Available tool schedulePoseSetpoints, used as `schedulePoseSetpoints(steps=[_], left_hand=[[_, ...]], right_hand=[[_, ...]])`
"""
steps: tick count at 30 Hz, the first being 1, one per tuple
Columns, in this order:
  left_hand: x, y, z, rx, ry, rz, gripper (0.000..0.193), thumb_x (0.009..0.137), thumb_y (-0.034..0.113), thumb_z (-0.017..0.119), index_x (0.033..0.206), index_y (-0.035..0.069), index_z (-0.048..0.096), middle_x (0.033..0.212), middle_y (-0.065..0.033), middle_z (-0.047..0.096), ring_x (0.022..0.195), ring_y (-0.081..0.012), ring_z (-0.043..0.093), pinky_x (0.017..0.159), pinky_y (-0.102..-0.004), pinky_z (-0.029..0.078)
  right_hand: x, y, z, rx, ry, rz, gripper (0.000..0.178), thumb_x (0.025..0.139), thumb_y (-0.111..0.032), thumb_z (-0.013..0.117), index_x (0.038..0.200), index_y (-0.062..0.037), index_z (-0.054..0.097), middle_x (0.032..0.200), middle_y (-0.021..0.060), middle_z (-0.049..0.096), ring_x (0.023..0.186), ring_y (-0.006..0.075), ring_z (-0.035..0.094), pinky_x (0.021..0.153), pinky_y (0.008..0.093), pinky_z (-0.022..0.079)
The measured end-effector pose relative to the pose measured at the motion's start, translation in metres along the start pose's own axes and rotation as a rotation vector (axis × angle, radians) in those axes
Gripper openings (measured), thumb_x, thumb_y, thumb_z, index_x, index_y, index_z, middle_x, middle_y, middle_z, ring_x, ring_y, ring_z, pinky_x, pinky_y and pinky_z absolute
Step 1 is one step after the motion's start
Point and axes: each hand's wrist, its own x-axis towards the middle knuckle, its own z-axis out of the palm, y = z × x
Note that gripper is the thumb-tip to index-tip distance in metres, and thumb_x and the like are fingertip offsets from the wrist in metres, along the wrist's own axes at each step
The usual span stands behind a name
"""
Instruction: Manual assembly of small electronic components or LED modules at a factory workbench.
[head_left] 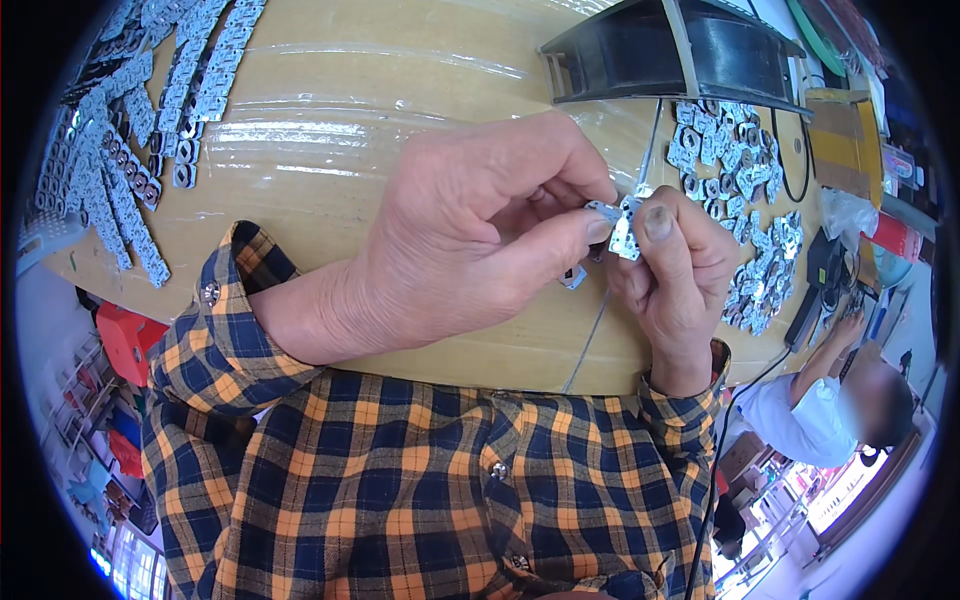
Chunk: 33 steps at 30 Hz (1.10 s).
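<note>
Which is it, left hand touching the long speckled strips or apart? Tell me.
Apart: the head view shows brown tabletop between the left hand and the long speckled strips.

Your tabletop (330, 85): tan, glossy film on it. Joined metal-part strips (222, 70) on your left, black curved housing (630, 55) far right, loose metal parts (765, 285) nearer.

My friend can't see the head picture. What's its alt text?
A left hand and right hand, in plaid sleeves, pinch small, pale pieces above a tan table. Strips of similar pieces lie at the left; loose pieces spread at the right, near a black curved object.
</note>
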Motion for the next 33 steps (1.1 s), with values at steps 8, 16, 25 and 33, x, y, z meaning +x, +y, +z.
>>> schedulePoseSetpoints(steps=[8, 16, 25, 33], left_hand=[[0.0, 0.001, -0.001, 0.035, 0.003, 0.032, 0.013, 0.088, -0.009, 0.058, 0.1, -0.006, 0.059, 0.091, -0.0079, 0.062, 0.082, -0.0094, 0.064, 0.069, -0.0202, 0.055], [0.005, 0.004, -0.006, 0.318, -0.093, 0.153, 0.012, 0.087, -0.007, 0.061, 0.098, -0.005, 0.061, 0.089, -0.0065, 0.063, 0.08, -0.009, 0.063, 0.068, -0.0201, 0.054], [0.006, 0.003, 0.0, -0.188, 0.028, -0.243, 0.014, 0.09, -0.003, 0.061, 0.103, -0.007, 0.062, 0.087, -0.0104, 0.067, 0.076, -0.013, 0.067, 0.066, -0.0231, 0.056], [0.006, 0.002, -0.001, -0.262, -0.023, -0.275, 0.016, 0.091, -0.001, 0.062, 0.105, -0.008, 0.06, 0.084, -0.0126, 0.068, 0.072, -0.0143, 0.069, 0.063, -0.0228, 0.058]], right_hand=[[0.002, -0.002, 0.003, 0.046, -0.025, 0.034, 0.033, 0.099, -0.019, 0.054, 0.071, -0.003, 0.056, 0.054, -0.0033, 0.048, 0.045, 0.0011, 0.035, 0.042, 0.0204, 0.024], [0.0, -0.002, 0.004, 0.0, 0.04, 0.042, 0.032, 0.098, -0.018, 0.055, 0.07, -0.0033, 0.056, 0.054, -0.0049, 0.046, 0.045, 0.0008, 0.035, 0.042, 0.0207, 0.024], [0.002, 0.001, -0.004, -0.527, 0.194, -0.29, 0.03, 0.098, -0.018, 0.056, 0.073, -0.0008, 0.057, 0.059, -0.0027, 0.049, 0.051, 0.002, 0.038, 0.046, 0.0203, 0.028], [-0.002, -0.005, 0.0, -0.349, 0.005, -0.21, 0.034, 0.1, -0.027, 0.051, 0.078, -0.0011, 0.058, 0.065, -0.0009, 0.054, 0.05, 0.0021, 0.04, 0.046, 0.0186, 0.027]])
